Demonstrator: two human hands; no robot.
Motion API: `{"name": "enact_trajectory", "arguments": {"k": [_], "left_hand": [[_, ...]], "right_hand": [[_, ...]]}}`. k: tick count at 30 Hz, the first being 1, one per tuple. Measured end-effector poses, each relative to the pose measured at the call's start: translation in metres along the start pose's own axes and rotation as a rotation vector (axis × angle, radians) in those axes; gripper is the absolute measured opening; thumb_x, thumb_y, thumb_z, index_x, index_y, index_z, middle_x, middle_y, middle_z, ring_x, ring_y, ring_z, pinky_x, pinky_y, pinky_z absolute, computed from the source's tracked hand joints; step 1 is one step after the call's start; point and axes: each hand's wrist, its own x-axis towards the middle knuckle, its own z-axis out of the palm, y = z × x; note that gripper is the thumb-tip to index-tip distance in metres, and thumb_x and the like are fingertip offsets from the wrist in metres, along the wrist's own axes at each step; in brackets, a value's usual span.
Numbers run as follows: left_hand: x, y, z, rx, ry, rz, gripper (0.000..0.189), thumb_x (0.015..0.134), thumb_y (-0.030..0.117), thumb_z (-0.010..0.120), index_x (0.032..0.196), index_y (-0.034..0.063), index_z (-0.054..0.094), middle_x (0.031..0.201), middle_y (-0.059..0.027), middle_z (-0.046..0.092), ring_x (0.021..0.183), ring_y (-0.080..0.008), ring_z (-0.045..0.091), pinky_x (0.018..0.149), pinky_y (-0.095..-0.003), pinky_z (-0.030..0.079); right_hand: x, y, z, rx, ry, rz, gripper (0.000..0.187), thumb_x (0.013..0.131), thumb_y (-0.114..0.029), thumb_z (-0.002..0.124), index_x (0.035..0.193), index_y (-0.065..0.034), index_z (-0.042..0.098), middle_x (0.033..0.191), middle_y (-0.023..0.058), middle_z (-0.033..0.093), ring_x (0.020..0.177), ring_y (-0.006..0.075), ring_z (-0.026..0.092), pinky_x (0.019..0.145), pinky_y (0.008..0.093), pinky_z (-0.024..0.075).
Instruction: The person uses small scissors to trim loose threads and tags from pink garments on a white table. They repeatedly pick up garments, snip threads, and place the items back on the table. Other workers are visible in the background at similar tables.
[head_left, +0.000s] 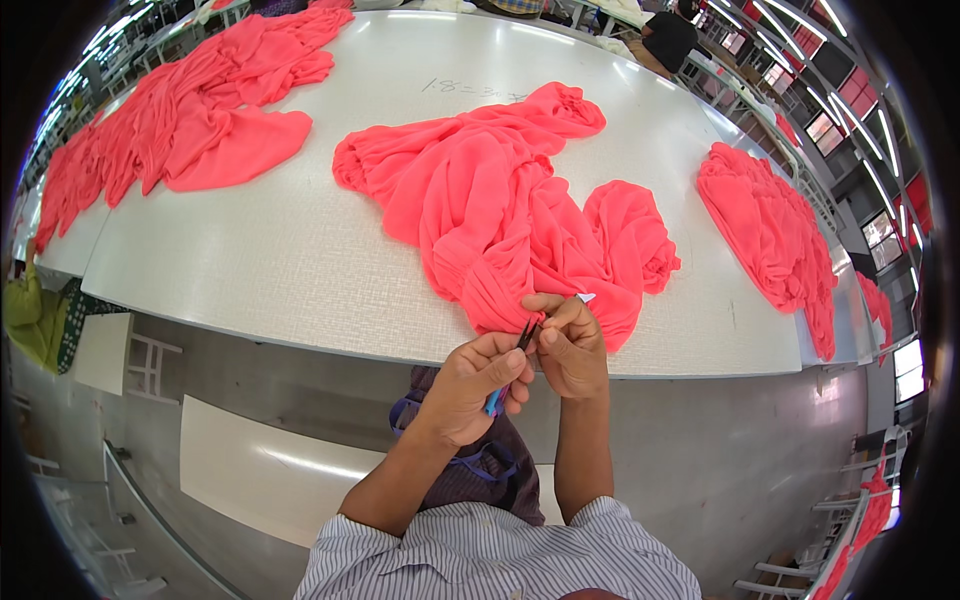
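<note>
A coral-pink garment (480, 202) of thin gathered fabric lies bunched on the white table (262, 277), its near end at the table's front edge. My left hand (476, 382) grips thread snips (527, 334) with dark blades and a blue-purple handle. The blades point up and away from me, right beside the garment's near edge. Between thumb and fingers, my right hand (576, 349) pinches a bit of that edge close to the blade tips. A small white tag (586, 298) shows by its fingers. Whether a thread sits between the blades is too small to tell.
More coral fabric is heaped at the table's far left (217, 97), and a folded pile (772, 232) rests at the right. A bench (262, 465) stands below on the left. One person in green (34, 315) is at the left edge; another in black (670, 41) sits beyond the table.
</note>
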Motion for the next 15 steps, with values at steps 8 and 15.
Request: {"name": "enact_trajectory", "arguments": {"k": [8,15], "left_hand": [[0.0012,-0.0033,0.0005,-0.027,-0.013,0.041,0.019,0.093,0.017,0.068,0.104,0.0031,0.062,0.078,-0.0017,0.063,0.059,-0.0085,0.058,0.048,-0.0204,0.044],[0.0000,-0.0041,0.0012,0.010,0.009,0.073,0.019,0.093,0.017,0.069,0.104,0.0032,0.061,0.076,-0.0011,0.063,0.058,-0.0081,0.058,0.048,-0.0206,0.044]], "right_hand": [[0.0005,0.0007,-0.0011,0.026,-0.045,-0.011,0.006,0.092,0.000,0.064,0.095,-0.0038,0.061,0.125,0.0215,0.060,0.085,0.0146,0.066,0.079,0.0301,0.0553],[-0.0010,0.0015,-0.0059,-0.033,-0.003,-0.008,0.008,0.093,-0.010,0.066,0.095,-0.0043,0.060,0.125,0.0198,0.061,0.100,0.0186,0.065,0.086,0.0355,0.0540]]}}
